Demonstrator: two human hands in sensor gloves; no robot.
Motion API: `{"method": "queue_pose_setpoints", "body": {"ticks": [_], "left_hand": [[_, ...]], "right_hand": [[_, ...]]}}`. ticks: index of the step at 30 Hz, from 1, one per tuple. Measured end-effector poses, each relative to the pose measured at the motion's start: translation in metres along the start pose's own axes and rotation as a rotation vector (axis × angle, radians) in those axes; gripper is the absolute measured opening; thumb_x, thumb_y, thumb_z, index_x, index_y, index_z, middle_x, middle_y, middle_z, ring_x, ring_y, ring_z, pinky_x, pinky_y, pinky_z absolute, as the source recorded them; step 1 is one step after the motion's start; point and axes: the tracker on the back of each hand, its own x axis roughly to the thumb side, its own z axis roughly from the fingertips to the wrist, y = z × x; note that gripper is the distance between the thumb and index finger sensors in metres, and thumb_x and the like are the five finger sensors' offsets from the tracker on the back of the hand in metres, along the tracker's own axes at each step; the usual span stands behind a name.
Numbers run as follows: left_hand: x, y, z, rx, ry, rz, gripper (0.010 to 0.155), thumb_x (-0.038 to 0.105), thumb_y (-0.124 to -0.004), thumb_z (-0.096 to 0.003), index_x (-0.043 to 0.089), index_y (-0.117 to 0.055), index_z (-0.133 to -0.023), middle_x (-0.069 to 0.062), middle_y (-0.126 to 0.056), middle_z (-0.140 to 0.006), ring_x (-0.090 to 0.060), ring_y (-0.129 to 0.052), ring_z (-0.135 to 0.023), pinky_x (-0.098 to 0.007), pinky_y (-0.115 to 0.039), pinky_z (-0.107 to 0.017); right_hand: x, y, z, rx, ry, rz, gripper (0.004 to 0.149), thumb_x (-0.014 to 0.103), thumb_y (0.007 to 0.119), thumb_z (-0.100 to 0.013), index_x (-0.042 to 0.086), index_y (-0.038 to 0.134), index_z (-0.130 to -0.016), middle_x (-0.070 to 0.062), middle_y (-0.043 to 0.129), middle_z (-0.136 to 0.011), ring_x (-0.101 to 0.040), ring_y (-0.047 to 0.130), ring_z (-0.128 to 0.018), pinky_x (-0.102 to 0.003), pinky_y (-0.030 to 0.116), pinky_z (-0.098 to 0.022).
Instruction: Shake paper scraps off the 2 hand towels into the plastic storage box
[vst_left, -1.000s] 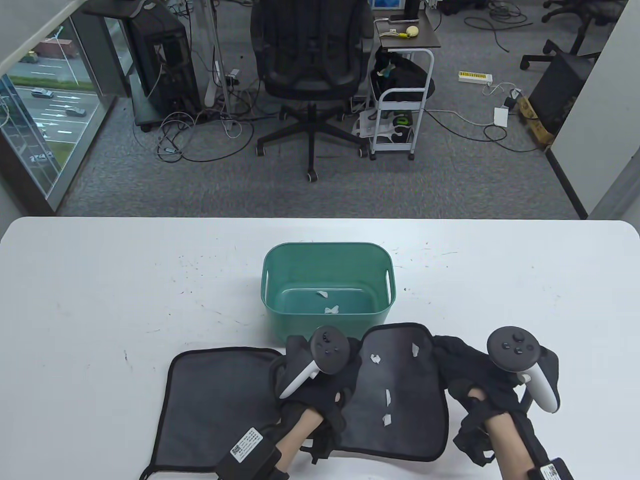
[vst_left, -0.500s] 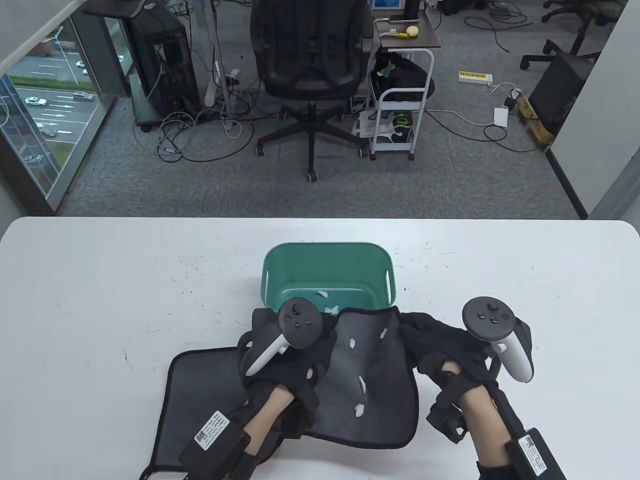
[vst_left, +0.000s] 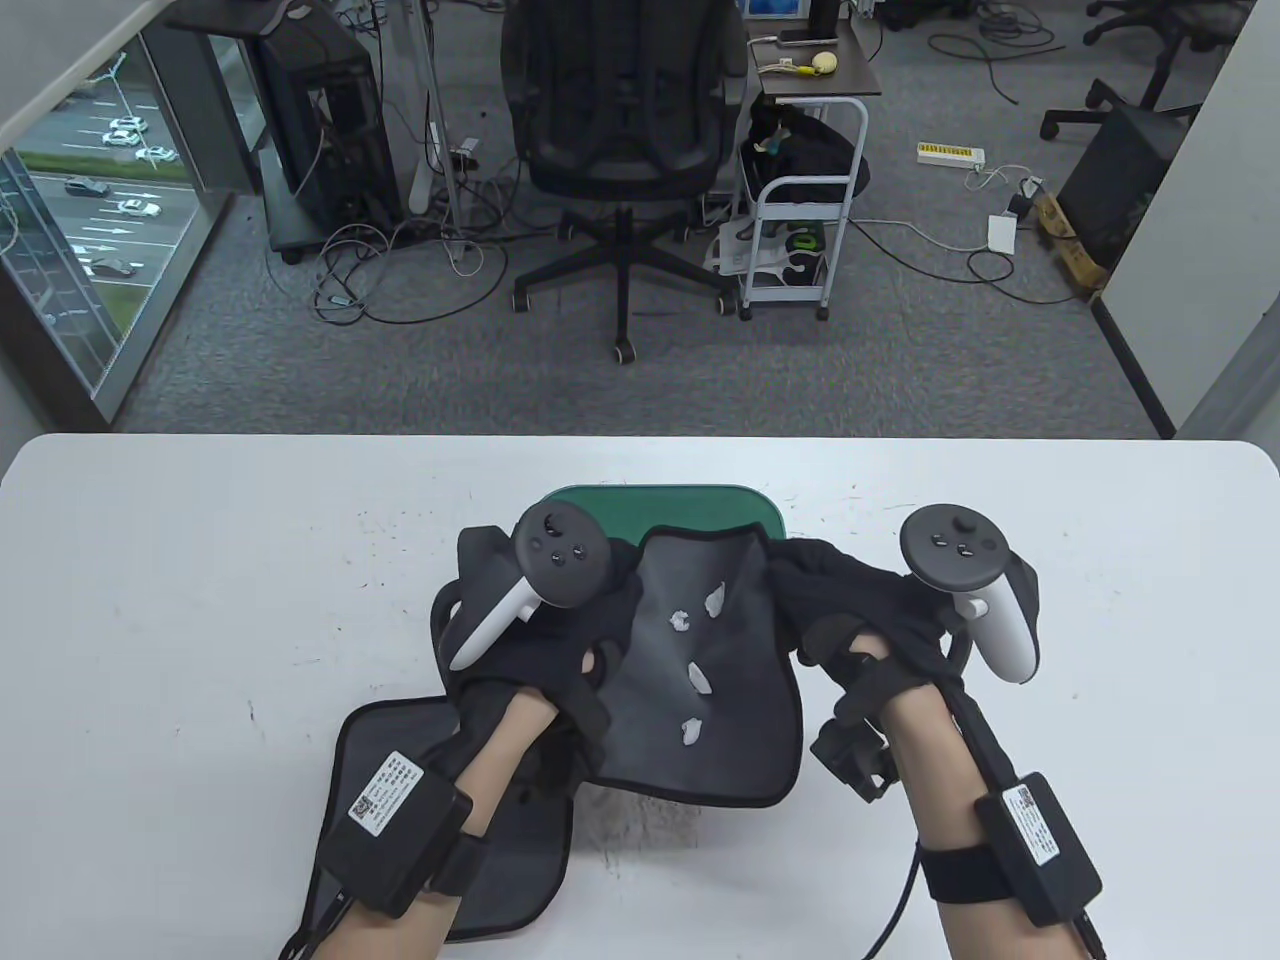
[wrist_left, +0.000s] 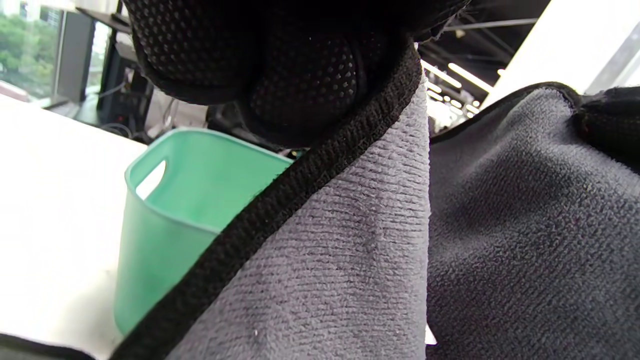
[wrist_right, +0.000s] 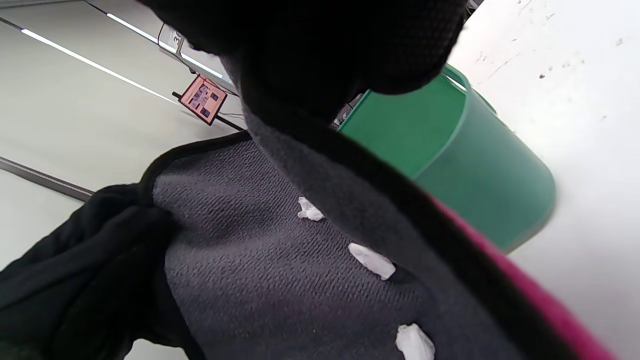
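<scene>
Hand towel (vst_left: 700, 690) held over plastic storage box (vst_left: 660, 497) mid-table, left hand (vst_left: 545, 620) and right hand (vst_left: 860, 610) each pinching a far corner, sagging to cradle paper scraps (vst_left: 697, 676) for tipping in.

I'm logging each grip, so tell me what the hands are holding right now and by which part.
Both hold the grey hand towel carrying the paper scraps: the left hand grips its far left corner, the right hand its far right corner, over the green storage box.

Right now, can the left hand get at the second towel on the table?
Probably not yet: the left hand is pinching the lifted towel with the right hand. The flat towel lies open beneath its forearm.
</scene>
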Motion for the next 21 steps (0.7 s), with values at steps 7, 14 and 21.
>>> {"method": "queue_pose_setpoints", "body": {"ticks": [7, 14, 21], "left_hand": [[0.005, 0.028, -0.024, 0.039, 0.036, -0.007, 0.042, 0.043, -0.065, -0.0576, 0.033, -0.068, -0.099, 0.007, -0.102, -0.068, -0.012, -0.103, -0.049, -0.038, -0.089, -0.044], [0.009, 0.050, -0.048, 0.113, 0.039, 0.046, 0.042, 0.043, -0.066, -0.0575, 0.034, -0.069, -0.098, 0.008, -0.102, -0.073, -0.014, -0.104, -0.055, -0.039, -0.089, -0.048], [0.006, 0.049, -0.062, 0.275, 0.032, 0.120, 0.042, 0.044, -0.066, -0.0571, 0.037, -0.068, -0.098, 0.008, -0.100, -0.082, -0.016, -0.102, -0.067, -0.042, -0.087, -0.055]], "right_hand": [[0.023, -0.014, -0.020, -0.052, -0.005, -0.051, 0.041, 0.037, 0.080, -0.051, 0.021, 0.084, -0.089, -0.006, 0.101, -0.069, -0.017, 0.105, -0.037, -0.041, 0.086, -0.033], [0.039, -0.032, -0.036, -0.142, -0.009, -0.092, 0.041, 0.037, 0.080, -0.051, 0.022, 0.084, -0.089, -0.006, 0.100, -0.071, -0.018, 0.105, -0.040, -0.042, 0.086, -0.035], [0.035, -0.038, -0.054, -0.215, -0.107, -0.218, 0.040, 0.038, 0.078, -0.052, 0.026, 0.082, -0.091, -0.005, 0.097, -0.077, -0.021, 0.103, -0.049, -0.045, 0.083, -0.042]]}}
